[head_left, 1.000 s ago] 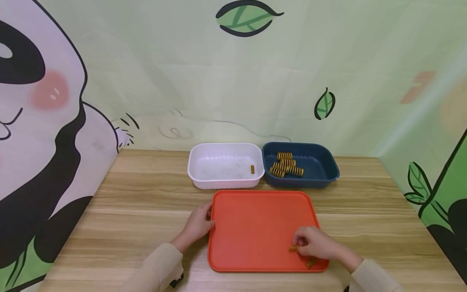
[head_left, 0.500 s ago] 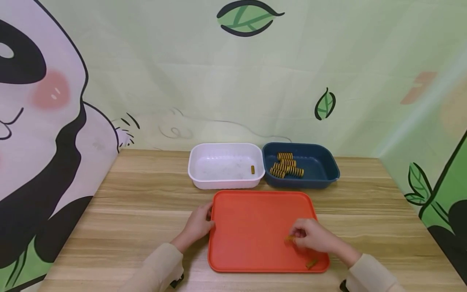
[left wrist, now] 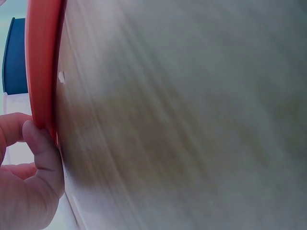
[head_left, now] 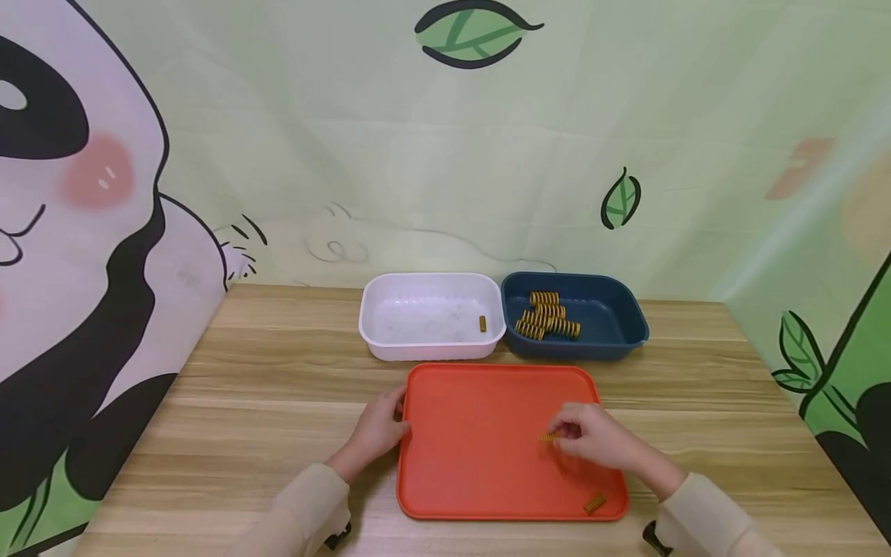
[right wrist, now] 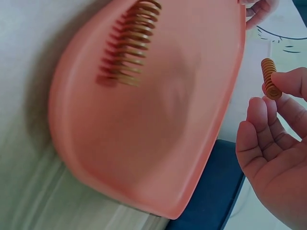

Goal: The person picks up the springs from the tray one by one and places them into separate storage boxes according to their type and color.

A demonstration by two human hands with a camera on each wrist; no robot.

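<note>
Between the thumb and forefinger of my right hand point(head_left: 592, 435) is a small gold coil spring point(right wrist: 270, 79), pinched above the right half of the red tray point(head_left: 480, 441). The other fingers of that hand are bent, as the right wrist view shows. A second gold spring point(head_left: 594, 504) lies on the tray in its near right corner. At the tray's left side, my left hand point(head_left: 377, 428) grips the rim; in the left wrist view its thumb point(left wrist: 41, 148) presses against the red edge, with some fingers hidden behind it.
Behind the tray stand a white bin point(head_left: 418, 352) holding one short gold spring point(head_left: 483, 323) and, beside it, a dark blue bin point(head_left: 612, 348). Several larger springs point(head_left: 546, 317) are heaped in the blue bin's left half. A printed cloth backdrop point(head_left: 445, 155) rises behind the wooden table point(head_left: 278, 340).
My right hand has lifted the pinched spring away from the near right corner and carried it farther back over the tray, uncovering the second spring. My left hand has stayed at the rim.
</note>
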